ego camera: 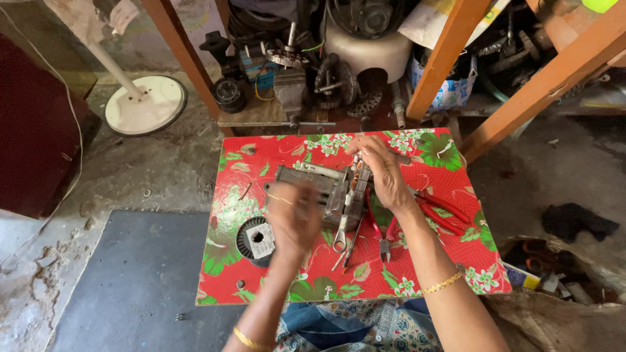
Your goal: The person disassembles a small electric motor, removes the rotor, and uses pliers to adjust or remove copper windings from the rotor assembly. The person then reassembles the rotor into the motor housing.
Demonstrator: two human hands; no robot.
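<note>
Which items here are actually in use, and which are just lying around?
In use:
- metal motor assembly, under both hands
- right hand on its top end
- left hand, blurred, pinching a thin wire
- wire spool

Lying about:
- red-handled pliers
- wrench
- fan base
- shelf of parts

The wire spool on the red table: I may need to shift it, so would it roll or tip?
The wire spool seems to lie flat on its flange, so a push would probably slide it across the floral table cover, not roll it. Tightly wound wire suggests it is heavy for its size.
</note>
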